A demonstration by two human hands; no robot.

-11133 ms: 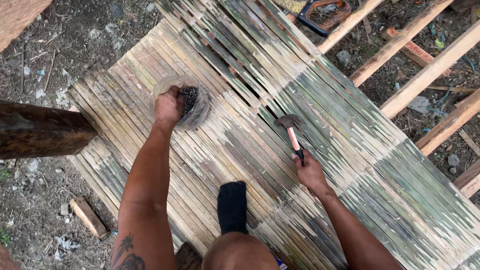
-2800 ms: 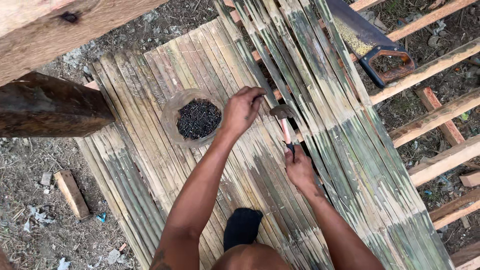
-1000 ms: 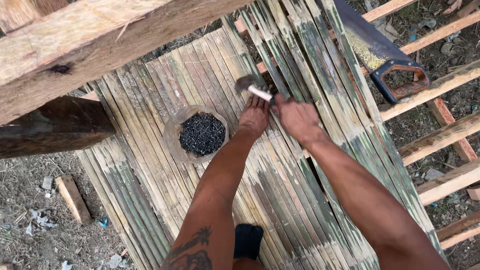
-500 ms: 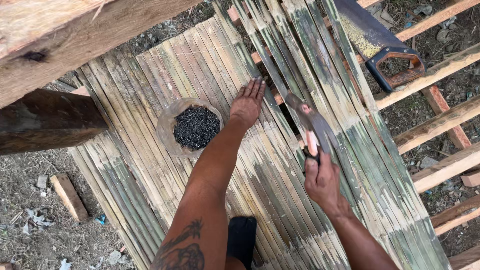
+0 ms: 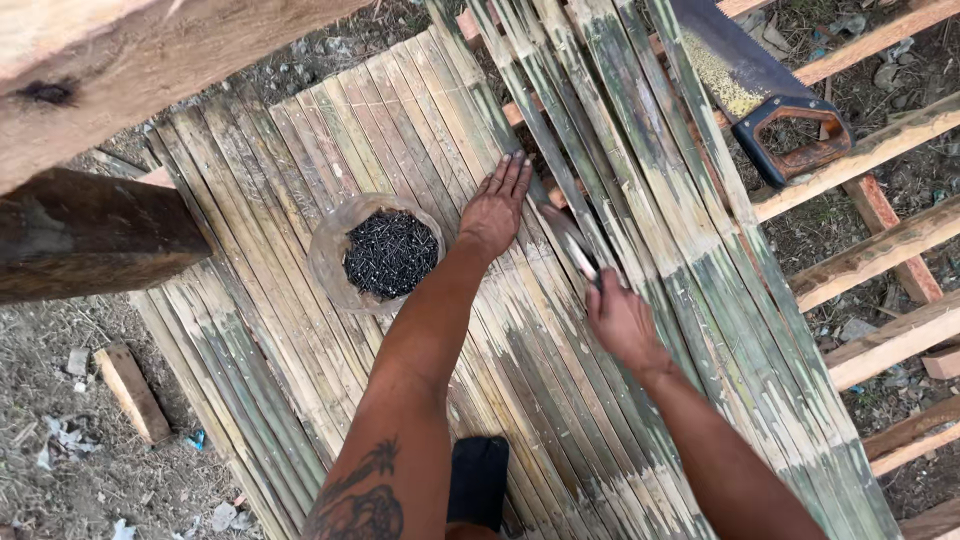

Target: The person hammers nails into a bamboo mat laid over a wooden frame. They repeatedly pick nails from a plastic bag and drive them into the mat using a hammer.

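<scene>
Hammer (image 5: 572, 250) | right hand (image 5: 622, 322) fingers gripping it | left hand (image 5: 494, 208) fingers flat on bamboo slats (image 5: 300, 160)

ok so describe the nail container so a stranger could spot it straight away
Find the split-bamboo floor. Just beside the flat left hand sits a round clear bowl heaped with dark nails. It is the only container on the slats.
</scene>
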